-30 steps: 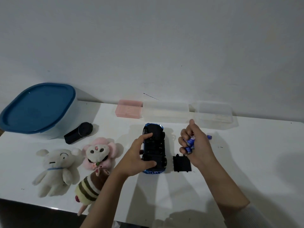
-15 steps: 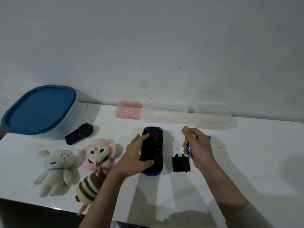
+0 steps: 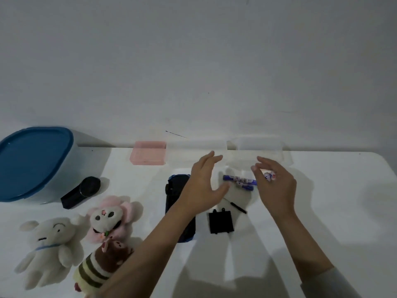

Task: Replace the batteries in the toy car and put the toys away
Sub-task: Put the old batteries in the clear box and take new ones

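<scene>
The blue and black toy car (image 3: pixel 174 196) lies upside down on the white table (image 3: pixel 322 201), partly hidden by my left forearm. Its black battery cover (image 3: pixel 220 222) lies just right of it, near a thin black screwdriver (image 3: pixel 237 207). Two blue batteries (image 3: pixel 239 181) lie on the table between my hands. My left hand (image 3: pixel 203 186) hovers open above the car's front, fingers spread. My right hand (image 3: pixel 274 186) is raised right of the batteries and pinches a white and blue battery (image 3: pixel 269 175) in its fingertips.
A blue-lidded storage bin (image 3: pixel 32 162) stands at the far left with a black remote (image 3: pixel 82 191) beside it. Three plush toys, white (image 3: pixel 48 241), pink (image 3: pixel 109 218) and striped (image 3: pixel 101 267), lie at the front left. A pink box (image 3: pixel 149 155) and clear boxes (image 3: pixel 257 147) line the wall.
My left hand has let go of the car and lifted, opening. My right hand has moved up and right, and two batteries now lie on the table between the hands.
</scene>
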`<state>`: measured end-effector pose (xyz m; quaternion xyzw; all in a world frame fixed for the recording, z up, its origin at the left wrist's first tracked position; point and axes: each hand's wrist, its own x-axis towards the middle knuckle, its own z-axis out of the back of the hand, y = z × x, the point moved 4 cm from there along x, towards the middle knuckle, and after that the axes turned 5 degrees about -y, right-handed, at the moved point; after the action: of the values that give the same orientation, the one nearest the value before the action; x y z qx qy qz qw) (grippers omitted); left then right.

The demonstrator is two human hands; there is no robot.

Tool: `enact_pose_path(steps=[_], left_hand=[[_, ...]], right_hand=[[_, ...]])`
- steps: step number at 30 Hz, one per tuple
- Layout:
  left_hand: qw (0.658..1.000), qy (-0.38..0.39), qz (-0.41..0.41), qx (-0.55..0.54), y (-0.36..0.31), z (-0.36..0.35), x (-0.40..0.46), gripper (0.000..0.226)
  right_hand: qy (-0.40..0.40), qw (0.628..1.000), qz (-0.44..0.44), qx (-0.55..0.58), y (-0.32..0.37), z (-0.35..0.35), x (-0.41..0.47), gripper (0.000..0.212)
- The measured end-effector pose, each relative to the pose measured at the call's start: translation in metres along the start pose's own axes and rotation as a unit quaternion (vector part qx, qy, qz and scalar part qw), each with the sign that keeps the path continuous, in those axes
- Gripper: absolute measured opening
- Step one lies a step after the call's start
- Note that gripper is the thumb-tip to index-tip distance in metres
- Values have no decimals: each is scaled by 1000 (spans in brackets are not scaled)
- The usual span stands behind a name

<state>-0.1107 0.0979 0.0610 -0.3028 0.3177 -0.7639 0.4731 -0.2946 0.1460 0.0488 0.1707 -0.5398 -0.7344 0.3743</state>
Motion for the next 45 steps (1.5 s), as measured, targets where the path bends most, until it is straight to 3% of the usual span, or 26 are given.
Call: enact_pose_path(steps=[3, 5, 9, 15, 25, 45], left_hand=[[999, 22, -37, 27, -5, -33, 40, 61], [995, 42, -67, 55, -4, -53, 61, 62], [985, 46, -124, 114, 1, -81, 86, 61], [971, -15, -173, 162, 6, -91, 97, 51], [960, -84, -191, 189, 11, -106, 90, 41], [944, -78, -219, 234, 16, -101, 89, 43]], right_hand=[[15, 993, 44, -106, -18, 18, 34, 36], [67, 976, 77, -193, -29, 23, 54, 44], [132, 950, 103, -264, -47, 20, 73, 45], [52, 961, 219, -164, -63, 15, 78, 33], [40, 964, 223, -137, -74, 10, 77, 32], [35, 963, 222, -149, -71, 11, 79, 28]])
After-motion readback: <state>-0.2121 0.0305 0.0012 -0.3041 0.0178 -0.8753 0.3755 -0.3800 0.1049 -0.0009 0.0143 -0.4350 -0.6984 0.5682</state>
